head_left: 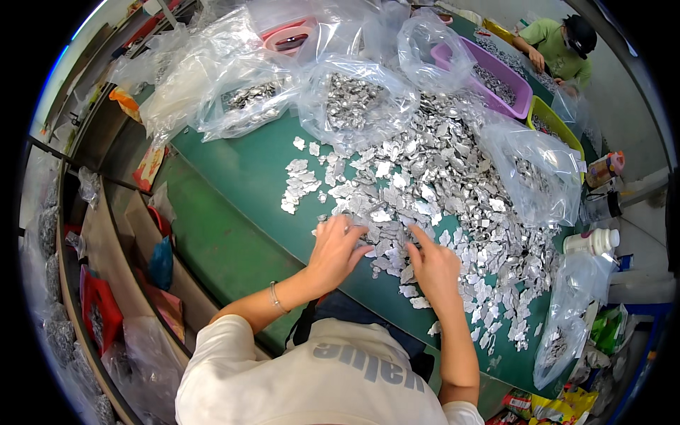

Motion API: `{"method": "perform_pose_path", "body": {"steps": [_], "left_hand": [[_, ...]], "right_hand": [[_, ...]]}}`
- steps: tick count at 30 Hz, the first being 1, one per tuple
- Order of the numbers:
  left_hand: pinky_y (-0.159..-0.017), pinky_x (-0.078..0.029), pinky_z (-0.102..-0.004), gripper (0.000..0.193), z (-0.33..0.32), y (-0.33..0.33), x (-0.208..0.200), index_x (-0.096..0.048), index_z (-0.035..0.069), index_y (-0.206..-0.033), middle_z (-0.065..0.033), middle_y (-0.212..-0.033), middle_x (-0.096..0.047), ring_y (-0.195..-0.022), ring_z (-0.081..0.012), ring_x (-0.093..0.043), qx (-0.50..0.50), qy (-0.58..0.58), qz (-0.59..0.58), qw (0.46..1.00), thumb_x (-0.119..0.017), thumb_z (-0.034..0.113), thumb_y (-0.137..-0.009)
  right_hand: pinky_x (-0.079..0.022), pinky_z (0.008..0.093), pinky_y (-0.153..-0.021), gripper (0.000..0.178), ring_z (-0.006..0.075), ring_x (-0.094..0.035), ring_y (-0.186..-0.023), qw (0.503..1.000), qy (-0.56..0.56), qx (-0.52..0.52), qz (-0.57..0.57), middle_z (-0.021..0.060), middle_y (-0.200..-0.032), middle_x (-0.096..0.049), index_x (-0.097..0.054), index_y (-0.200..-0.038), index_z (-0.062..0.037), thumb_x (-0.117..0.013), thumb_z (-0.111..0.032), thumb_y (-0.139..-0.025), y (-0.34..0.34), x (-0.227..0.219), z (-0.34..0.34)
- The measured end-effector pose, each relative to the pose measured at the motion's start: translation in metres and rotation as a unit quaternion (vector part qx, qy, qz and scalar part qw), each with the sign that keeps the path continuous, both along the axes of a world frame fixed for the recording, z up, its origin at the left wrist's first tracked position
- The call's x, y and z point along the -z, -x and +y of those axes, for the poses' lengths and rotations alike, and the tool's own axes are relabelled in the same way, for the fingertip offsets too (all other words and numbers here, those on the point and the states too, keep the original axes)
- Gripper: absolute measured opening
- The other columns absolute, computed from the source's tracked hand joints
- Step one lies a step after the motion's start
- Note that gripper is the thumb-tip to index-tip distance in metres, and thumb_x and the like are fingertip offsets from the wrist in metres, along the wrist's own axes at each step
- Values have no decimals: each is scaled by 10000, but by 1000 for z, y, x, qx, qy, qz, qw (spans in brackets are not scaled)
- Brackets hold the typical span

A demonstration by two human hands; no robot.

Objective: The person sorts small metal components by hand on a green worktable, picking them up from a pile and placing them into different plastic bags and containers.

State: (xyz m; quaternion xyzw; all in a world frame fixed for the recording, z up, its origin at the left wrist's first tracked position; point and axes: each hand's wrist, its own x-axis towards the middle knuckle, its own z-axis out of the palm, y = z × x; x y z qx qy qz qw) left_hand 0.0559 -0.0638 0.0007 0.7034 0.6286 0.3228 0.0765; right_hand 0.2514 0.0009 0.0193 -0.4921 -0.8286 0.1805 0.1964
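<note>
Any metal pieces beneath the left hand and right hand are hidden, so whether either grips one is unclear. A clear bag covers part of the purple tub. What the co-worker handles is too small to tell. The lower edge cuts off the white shirt.

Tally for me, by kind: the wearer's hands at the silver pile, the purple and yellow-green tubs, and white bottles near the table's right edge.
Hands (left hand, right hand): 2
Purple tub: 1
Yellow-green tub: 1
White bottle: 1
Total: 5
Silver pieces: too many to count, left out.
</note>
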Motion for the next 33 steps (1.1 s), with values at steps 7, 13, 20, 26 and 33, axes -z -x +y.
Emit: {"method": "perform_pose_path", "body": {"steps": [7,13,20,26,33], "left_hand": [[-723,-306,-362,352,53,2,12,-607,87,-1075,-73,-861,-473,-838,-242,-460,-12,8,67,998,-704,193,-754],[-751,-309,-382,225,30,2,11,-652,98,-993,-44,-836,-491,-829,-220,-482,80,7,81,993,-645,98,-768],[-792,-309,-393,249,0,-14,6,-644,70,-996,-54,-823,-480,-811,-222,-482,168,7,72,983,-648,122,-752],[-789,-293,-386,320,19,11,4,-655,107,-1027,-54,-844,-445,-836,-227,-455,61,8,41,997,-722,205,-730],[-780,-290,-369,335,13,36,-3,-674,136,-993,-62,-847,-418,-847,-226,-425,-14,39,54,998,-754,257,-691]], "right_hand": [[-471,394,-473,381,290,-625,-544,984,10,-77,-160,107,-630,-636,-559,-1197,-196,-620,-281,-831,9,6,9],[-452,395,-472,339,298,-613,-530,993,22,-9,-114,101,-597,-622,-605,-1131,-197,-642,-305,-812,-31,6,-2],[-458,394,-499,214,306,-614,-552,996,-22,45,-76,119,-616,-622,-662,-1003,-149,-649,-242,-811,-36,-3,7],[-455,393,-467,313,292,-603,-512,985,-5,-139,-104,107,-570,-602,-602,-1138,-192,-610,-283,-838,14,-5,0],[-471,404,-473,292,299,-618,-517,981,-12,-66,-182,122,-551,-603,-625,-1103,-172,-599,-292,-838,-10,11,7]]}}
